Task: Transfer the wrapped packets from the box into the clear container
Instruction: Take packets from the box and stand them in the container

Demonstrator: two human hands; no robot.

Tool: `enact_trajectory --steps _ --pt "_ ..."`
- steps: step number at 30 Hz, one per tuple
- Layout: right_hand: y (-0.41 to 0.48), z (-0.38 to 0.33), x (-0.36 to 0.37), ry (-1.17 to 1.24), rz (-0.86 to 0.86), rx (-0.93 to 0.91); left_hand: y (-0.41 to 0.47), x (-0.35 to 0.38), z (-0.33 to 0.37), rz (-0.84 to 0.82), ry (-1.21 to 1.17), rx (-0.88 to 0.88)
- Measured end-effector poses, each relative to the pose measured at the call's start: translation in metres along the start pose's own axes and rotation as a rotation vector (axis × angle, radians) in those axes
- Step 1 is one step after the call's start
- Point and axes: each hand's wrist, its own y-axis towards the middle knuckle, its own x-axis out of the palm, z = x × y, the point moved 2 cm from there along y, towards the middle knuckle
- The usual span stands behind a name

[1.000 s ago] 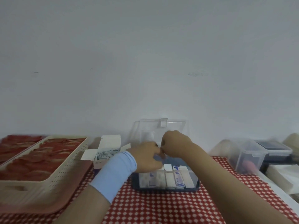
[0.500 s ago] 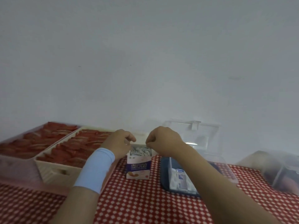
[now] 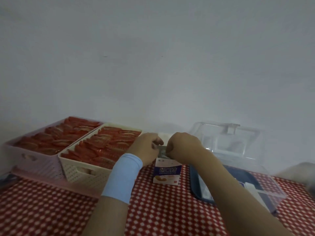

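A small white and purple box stands upright on the red checked cloth, its top open. Both hands are curled right above that opening. My left hand, with a light blue wrist band, and my right hand pinch a pale wrapped packet between them at the box's mouth. To the right lies the clear container with a dark blue base. Its clear lid stands open against the wall. Several white packets lie inside, partly hidden by my right forearm.
A cream perforated basket and a pink basket, both filled with red wrapped items, stand at the left against the white wall. Another blurred clear tub shows at the right edge. Red checked cloth covers the table.
Both hands left the clear container and moved left to the box. In the last half second they came closer together and took hold of a packet at the box's opening.
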Motion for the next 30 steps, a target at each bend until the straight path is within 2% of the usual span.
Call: enact_trajectory --steps 3,7,12,19,24,26,28,30 --pt "-0.002 0.003 0.003 0.054 0.024 0.014 0.002 0.001 -0.002 -0.016 -0.026 -0.003" --pt "-0.007 0.012 0.005 0.244 0.147 0.034 0.003 0.003 -0.005 -0.044 -0.062 0.009" --pt "-0.008 0.018 0.012 0.535 0.276 0.022 0.008 0.009 -0.010 0.030 -0.176 -0.006" --pt "-0.005 0.033 0.008 0.833 0.250 0.015 0.013 0.011 -0.011 0.130 -0.296 -0.011" --pt "-0.015 0.053 -0.012 0.980 0.430 0.065 0.012 -0.004 -0.009 0.336 -0.449 -0.082" --pt "-0.023 0.056 -0.026 1.036 0.407 -0.003 0.012 -0.011 -0.010 0.412 -0.506 -0.104" --pt "-0.031 0.050 -0.036 1.051 0.324 -0.090 0.010 -0.017 -0.005 0.358 -0.544 -0.104" --pt "-0.033 0.043 -0.037 0.997 0.260 -0.140 0.007 -0.019 0.007 0.182 -0.563 -0.090"
